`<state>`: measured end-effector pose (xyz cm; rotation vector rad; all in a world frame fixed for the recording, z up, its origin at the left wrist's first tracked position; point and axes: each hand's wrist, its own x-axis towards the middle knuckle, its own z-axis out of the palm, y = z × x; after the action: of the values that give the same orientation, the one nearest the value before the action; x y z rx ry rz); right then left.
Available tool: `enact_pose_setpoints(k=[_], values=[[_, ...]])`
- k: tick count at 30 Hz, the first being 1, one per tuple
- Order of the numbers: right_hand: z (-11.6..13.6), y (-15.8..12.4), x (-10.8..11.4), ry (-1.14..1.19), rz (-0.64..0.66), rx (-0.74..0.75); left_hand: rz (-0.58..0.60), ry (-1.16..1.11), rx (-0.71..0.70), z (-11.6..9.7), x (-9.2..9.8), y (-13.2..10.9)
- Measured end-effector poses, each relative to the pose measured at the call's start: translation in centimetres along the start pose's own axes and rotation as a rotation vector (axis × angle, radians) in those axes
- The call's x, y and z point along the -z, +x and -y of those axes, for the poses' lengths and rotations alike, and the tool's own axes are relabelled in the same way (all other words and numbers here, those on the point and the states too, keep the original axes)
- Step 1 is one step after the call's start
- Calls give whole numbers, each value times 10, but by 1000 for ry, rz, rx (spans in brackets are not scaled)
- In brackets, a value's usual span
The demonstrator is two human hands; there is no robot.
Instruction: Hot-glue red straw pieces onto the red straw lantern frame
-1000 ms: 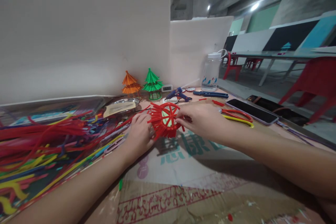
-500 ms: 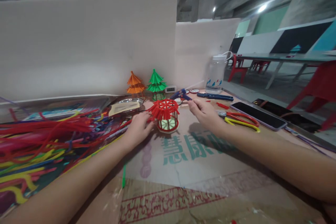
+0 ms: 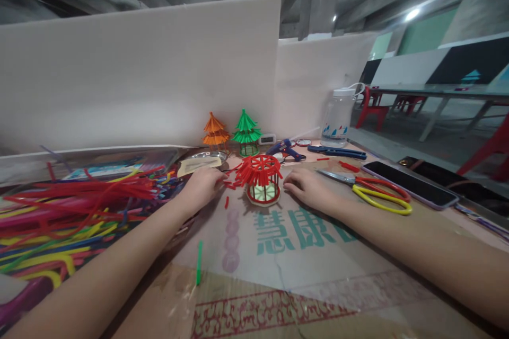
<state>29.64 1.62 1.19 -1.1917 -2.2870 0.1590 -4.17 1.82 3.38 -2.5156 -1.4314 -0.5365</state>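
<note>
A small model pavilion (image 3: 264,185) stands upright on the table, with a fringe of red strips round part of its open roof frame and a pale green base. My left hand (image 3: 203,186) is to its left, fingertips drawn together among short red pieces (image 3: 229,185); what they pinch is hidden. Just right of the pavilion, my right hand (image 3: 308,189) rests low over the table, fingers loosely bent and apart from the thumb, holding nothing visible. Behind it lies a blue glue gun (image 3: 284,148).
Orange (image 3: 216,132) and green (image 3: 246,132) model towers stand at the back. Colourful fuzzy stems (image 3: 91,196) cover the left side. To the right are scissors (image 3: 377,196), blue pliers (image 3: 337,152), a phone (image 3: 409,184) and a water bottle (image 3: 337,119). A green strip (image 3: 199,264) lies in front.
My right hand has let go of the glue gun and come nearer the pavilion. My left hand has drawn back slightly from the roof's edge. The view has shifted a little.
</note>
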Motion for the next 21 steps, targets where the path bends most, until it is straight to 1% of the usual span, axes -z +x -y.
enact_pose_setpoints(k=[2,5,9,11,14,16,18,21], values=[[0,-1,0,-40,20,13,-13,-6,10,3,0,0],[-1,-1,0,-73,37,33,-1,7,22,6,1,-1],[0,-2,1,-86,48,49,13,0,24,2,0,-3],[0,-2,1,-93,45,50,-33,-45,32,-4,-5,-4],[3,-3,4,-103,52,64,-174,-144,65,-13,-19,-7],[5,-4,5,-105,64,76,-231,-199,65,-18,-27,-8],[6,-4,6,-101,70,78,-224,-204,44,-21,-33,-9],[5,-4,5,-94,73,78,-185,-158,17,-22,-35,-9]])
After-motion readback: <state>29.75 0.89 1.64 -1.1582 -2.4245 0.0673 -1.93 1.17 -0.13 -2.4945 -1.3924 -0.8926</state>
